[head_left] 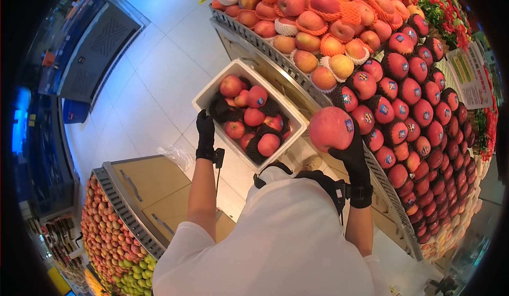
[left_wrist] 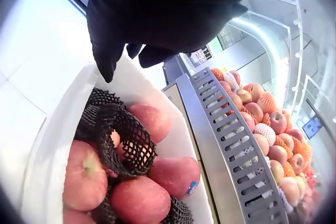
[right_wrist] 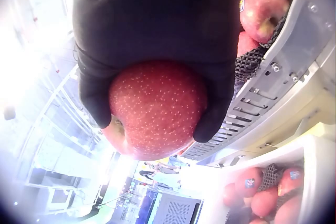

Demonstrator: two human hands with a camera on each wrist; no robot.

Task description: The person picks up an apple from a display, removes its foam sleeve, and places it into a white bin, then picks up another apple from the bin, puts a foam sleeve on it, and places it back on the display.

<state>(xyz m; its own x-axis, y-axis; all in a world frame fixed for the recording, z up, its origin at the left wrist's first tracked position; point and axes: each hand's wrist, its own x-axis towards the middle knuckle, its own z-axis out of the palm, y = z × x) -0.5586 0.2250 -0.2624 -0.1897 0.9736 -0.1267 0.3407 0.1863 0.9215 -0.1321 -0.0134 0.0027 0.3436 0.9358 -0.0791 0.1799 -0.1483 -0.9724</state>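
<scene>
A red apple with a blue sticker point(head_left: 331, 129) is held in my black-gloved right hand point(head_left: 354, 160), between the white box and the display. In the right wrist view, the thumb and fingers of the right hand point(right_wrist: 155, 24) curl round both sides of the apple point(right_wrist: 157, 109). My gloved left hand point(head_left: 205, 134) is at the left rim of the white foam box point(head_left: 212, 85). Red apples point(head_left: 254, 116) and black foam nets point(left_wrist: 128, 137) lie inside the box. In the left wrist view, the left hand point(left_wrist: 163, 14) reaches over the box's rim; whether it grips the rim is unclear.
Sloping display of stickered apples point(head_left: 411, 92) on the right, with netted apples point(head_left: 310, 23) at the top and a slotted metal edge point(left_wrist: 231, 145). Another fruit stand point(head_left: 114, 232) is at lower left. A plastic bag point(head_left: 177, 157) lies near its cabinet. Tiled floor point(head_left: 159, 78) at left.
</scene>
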